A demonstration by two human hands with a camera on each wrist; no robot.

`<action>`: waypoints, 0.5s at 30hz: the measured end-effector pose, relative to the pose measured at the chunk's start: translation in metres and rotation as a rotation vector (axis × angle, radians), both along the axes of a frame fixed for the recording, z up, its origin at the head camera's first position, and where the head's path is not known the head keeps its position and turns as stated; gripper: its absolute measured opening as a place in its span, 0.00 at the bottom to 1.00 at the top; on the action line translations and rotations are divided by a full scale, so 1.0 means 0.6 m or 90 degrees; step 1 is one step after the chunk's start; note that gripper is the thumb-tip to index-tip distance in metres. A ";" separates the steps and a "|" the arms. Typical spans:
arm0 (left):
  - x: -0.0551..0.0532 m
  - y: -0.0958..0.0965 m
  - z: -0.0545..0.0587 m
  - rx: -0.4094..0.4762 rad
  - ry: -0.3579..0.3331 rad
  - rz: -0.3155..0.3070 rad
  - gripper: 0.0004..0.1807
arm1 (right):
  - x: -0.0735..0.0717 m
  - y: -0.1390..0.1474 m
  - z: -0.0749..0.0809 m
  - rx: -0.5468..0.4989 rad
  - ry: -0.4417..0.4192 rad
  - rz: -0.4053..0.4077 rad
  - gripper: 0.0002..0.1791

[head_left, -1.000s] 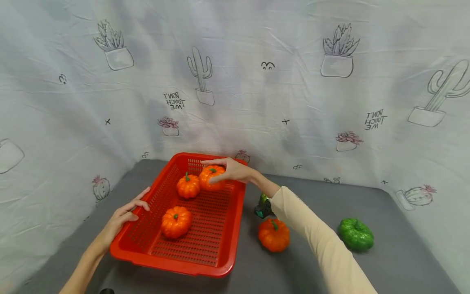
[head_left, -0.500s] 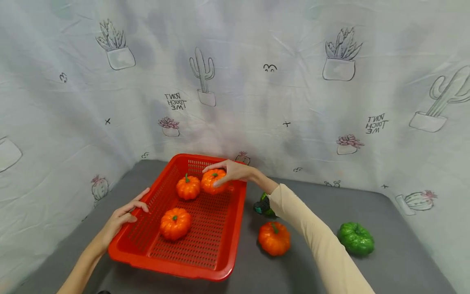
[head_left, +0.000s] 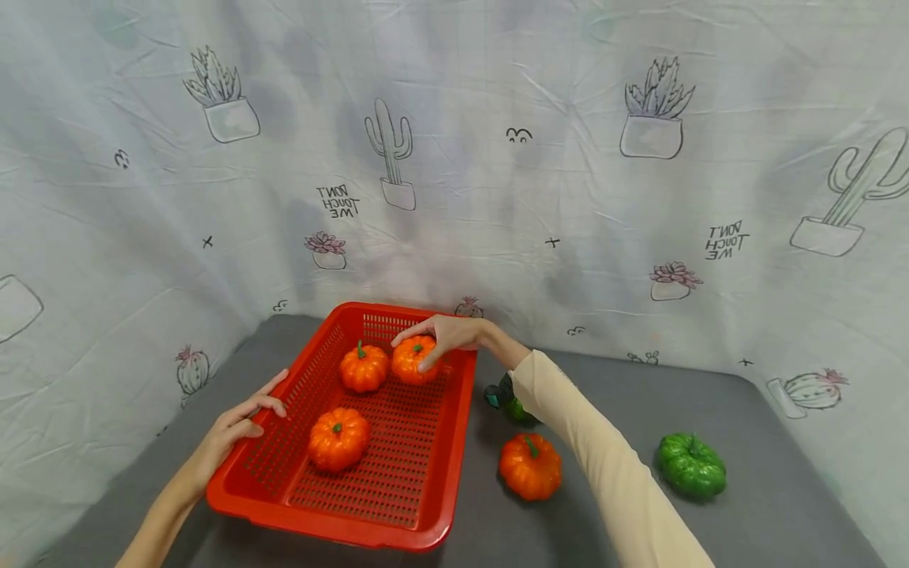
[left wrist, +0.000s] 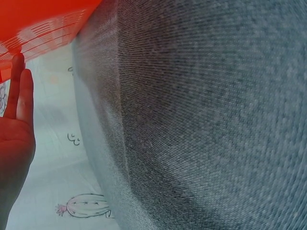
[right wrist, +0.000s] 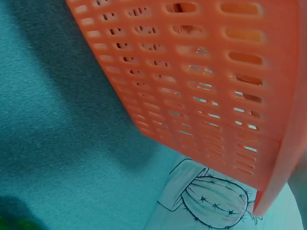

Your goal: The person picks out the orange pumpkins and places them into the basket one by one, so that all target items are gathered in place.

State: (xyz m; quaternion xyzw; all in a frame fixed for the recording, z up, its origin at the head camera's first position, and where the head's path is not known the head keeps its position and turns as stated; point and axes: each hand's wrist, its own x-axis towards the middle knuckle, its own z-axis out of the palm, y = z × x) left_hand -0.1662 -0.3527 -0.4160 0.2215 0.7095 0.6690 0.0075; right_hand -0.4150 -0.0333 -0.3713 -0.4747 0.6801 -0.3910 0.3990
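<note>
Fingers of my left hand grip the left rim of a red plastic basket with slotted walls. In the left wrist view, two straight fingers lie along the basket's outside. My right hand reaches over the basket's far right corner and holds an orange toy pumpkin between thumb and fingers, low inside it. Two more orange pumpkins sit in the basket, one close beside the held one and one nearer the front. In the right wrist view, the basket wall hides my right hand.
Right of the basket, an orange pumpkin rests on the grey table. A green one is partly hidden behind my right forearm and a dark wrist device. Another green pumpkin sits farther right. A cactus-print curtain surrounds the table.
My right hand has lowered the held orange pumpkin deeper into the basket, moving slightly right. The left hand stays at the rim.
</note>
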 end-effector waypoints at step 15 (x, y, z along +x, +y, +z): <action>0.003 -0.001 0.001 -0.023 -0.002 0.025 0.13 | -0.005 -0.030 -0.019 0.089 -0.057 0.083 0.34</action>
